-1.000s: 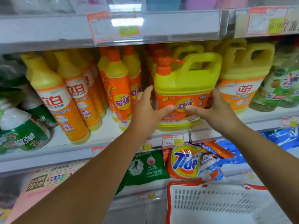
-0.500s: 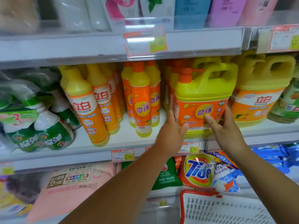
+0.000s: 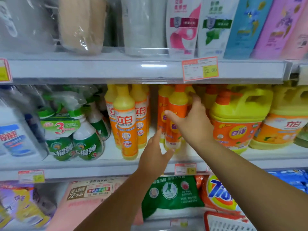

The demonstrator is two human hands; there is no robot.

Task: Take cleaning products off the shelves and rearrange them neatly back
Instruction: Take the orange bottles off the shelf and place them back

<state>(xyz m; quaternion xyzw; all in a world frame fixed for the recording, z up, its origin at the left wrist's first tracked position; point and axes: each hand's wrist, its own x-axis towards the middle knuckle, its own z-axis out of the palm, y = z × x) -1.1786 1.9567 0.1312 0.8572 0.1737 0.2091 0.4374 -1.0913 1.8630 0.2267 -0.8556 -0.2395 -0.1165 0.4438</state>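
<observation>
At centre frame, my right hand (image 3: 191,121) wrapped the slim orange bottle (image 3: 177,104) on the middle shelf (image 3: 100,165), thumb across its label, fingers behind. My left hand (image 3: 154,157), loosely spread and holding nothing, reached for its base. Best, I judged, to support the bottom and lift straight, sparing the yellow jug (image 3: 238,117) just right.

At 9 o'clock, slim bottle (image 3: 125,124): "立白", with "食品用" lower down. At centre, orange bottle (image 3: 173,139): "400g" near the base. At 3 o'clock, jug (image 3: 290,129): "立白". At 1 o'clock, price tag (image 3: 200,69): "22.00". At 9 o'clock, spray pack (image 3: 60,127): "3". At 7 o'clock, pink bag (image 3: 86,194): "72小时". At 5 o'clock, orange bag (image 3: 220,194): "Tide", end hidden.
</observation>
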